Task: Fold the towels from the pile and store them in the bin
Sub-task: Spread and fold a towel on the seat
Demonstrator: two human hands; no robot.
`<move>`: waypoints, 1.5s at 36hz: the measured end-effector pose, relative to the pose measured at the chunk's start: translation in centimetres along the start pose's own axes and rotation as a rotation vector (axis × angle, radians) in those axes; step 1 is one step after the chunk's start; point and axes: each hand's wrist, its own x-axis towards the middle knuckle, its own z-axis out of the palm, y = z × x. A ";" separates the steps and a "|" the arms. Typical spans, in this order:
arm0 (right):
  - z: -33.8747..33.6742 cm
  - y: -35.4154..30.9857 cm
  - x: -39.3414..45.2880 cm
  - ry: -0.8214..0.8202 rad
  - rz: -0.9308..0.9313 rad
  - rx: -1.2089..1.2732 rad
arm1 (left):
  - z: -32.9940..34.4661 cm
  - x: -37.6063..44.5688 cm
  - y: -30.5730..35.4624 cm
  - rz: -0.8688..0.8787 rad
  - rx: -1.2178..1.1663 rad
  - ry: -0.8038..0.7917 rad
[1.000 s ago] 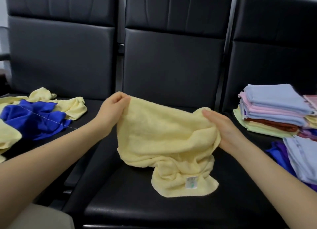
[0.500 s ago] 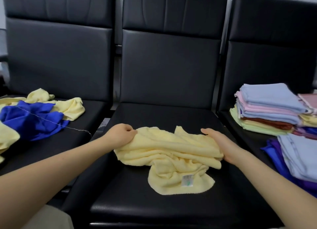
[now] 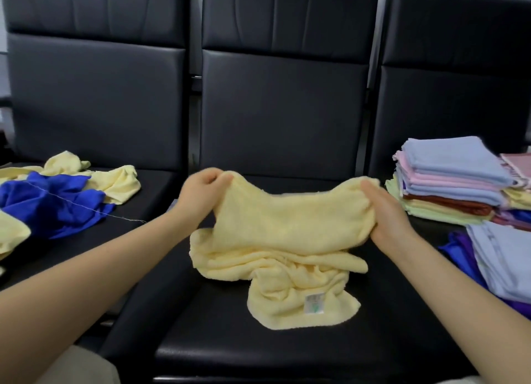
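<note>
Between both hands (image 3: 201, 195) (image 3: 386, 215) (gripping): yellow towel (image 3: 287, 228)

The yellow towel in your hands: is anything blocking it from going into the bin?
No bin shows in this view, so that path cannot be judged. Both the left hand and right hand already grip the yellow towel; nothing lies between them.

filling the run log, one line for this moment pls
step: folding | left hand: pinches yellow towel | right hand: grips towel | towel: bunched on middle seat
</note>
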 end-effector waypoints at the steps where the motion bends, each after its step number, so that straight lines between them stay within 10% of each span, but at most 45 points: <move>1: -0.2 -0.4 -0.1 -0.035 0.006 0.120 | -0.3 0.0 0.6 0.014 -0.056 0.051; 8: -1.6 -0.3 -0.9 -0.101 0.104 0.213 | -0.4 -1.0 -0.5 -0.016 -0.088 0.025; 13: -2.7 2.4 0.4 -0.014 0.374 -0.339 | 0.7 -1.5 -3.4 -0.241 0.109 -0.169; 21: -0.7 2.1 -0.1 -0.022 0.202 -0.975 | 2.1 0.3 -4.0 -0.152 0.561 -0.155; 31: 0.9 2.9 3.2 0.076 0.184 -0.543 | 2.5 3.4 -6.1 -0.146 0.837 -0.195; 37: 2.6 0.5 6.8 0.072 0.093 -0.018 | 1.7 7.9 -4.3 -0.288 0.045 -0.055; 45: 4.4 -0.6 11.0 0.002 -0.037 0.385 | 1.0 12.0 -2.5 -0.052 -0.143 0.182; 54: 3.3 5.4 14.3 0.157 0.050 -0.750 | 3.2 12.8 -9.4 -0.168 0.376 0.012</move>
